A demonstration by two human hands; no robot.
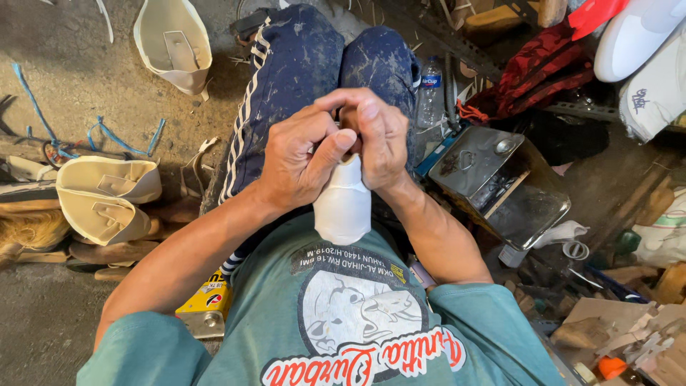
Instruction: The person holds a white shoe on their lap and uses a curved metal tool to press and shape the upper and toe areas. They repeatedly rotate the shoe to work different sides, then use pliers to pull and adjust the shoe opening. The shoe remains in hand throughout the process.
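White shoe upper (344, 207) stands over the person's lap, its top end hidden inside both hands; its long axis runs from chest toward knees. Left hand (296, 161) and right hand (380, 139) both clench that hidden end.

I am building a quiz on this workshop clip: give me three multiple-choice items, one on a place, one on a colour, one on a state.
1. Where does the metal can sit?
A. right of the person's legs
B. on the lap
C. behind the cream uppers

2. What colour is the shoe upper in the hands?
A. red
B. white
C. black

3. How is that upper held?
A. lying loose on the floor
B. by one hand only
C. gripped by both hands

Answers: 1 A, it stands on the floor by the right knee. 2 B, its surface is plain white. 3 C, left hand and right hand both clasp it.
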